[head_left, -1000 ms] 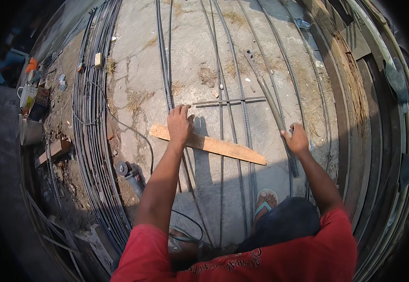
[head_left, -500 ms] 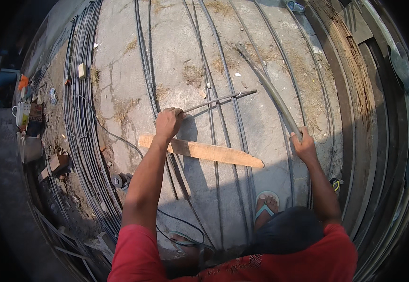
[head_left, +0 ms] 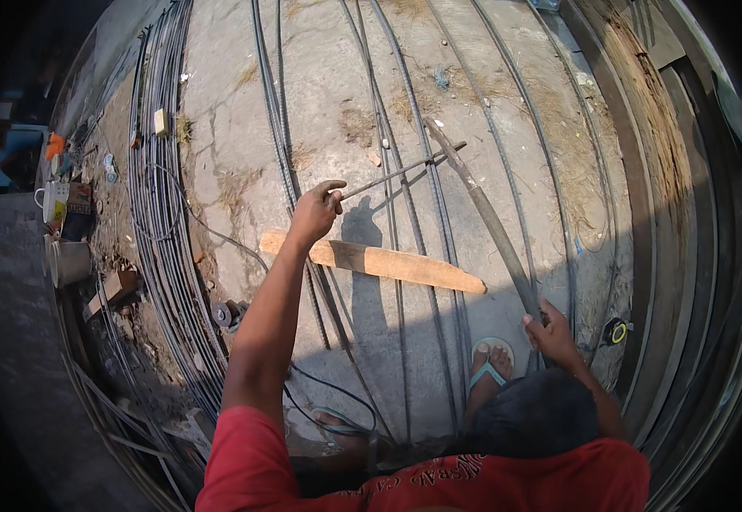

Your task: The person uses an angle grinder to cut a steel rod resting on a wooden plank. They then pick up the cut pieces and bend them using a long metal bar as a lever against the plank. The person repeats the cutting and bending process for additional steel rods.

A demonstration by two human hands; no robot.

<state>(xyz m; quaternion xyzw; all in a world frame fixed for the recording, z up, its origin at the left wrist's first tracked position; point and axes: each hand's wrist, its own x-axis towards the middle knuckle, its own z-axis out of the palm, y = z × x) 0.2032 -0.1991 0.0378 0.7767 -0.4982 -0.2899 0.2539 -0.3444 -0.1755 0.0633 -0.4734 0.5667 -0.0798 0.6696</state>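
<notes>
Short steel rod (head_left: 401, 173): near end raised off the concrete ground (head_left: 337, 77), clamped by the fingers of the left hand (head_left: 315, 213); far end crosses the metal bar (head_left: 497, 224), contact too small to confirm. Metal bar: slanting, lower part within closed fingers of the right hand (head_left: 553, 334). Wooden board (head_left: 414, 267): nearer the wearer, across rebar lengths. Hazard, judged: a loosened left hold could let the rod slip.

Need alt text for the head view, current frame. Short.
A person's left hand holds a thin rod by one end, while the right hand grips a thicker bar. Nearby, a wooden board lies across several long rods on sunlit, partly shaded concrete.
</notes>
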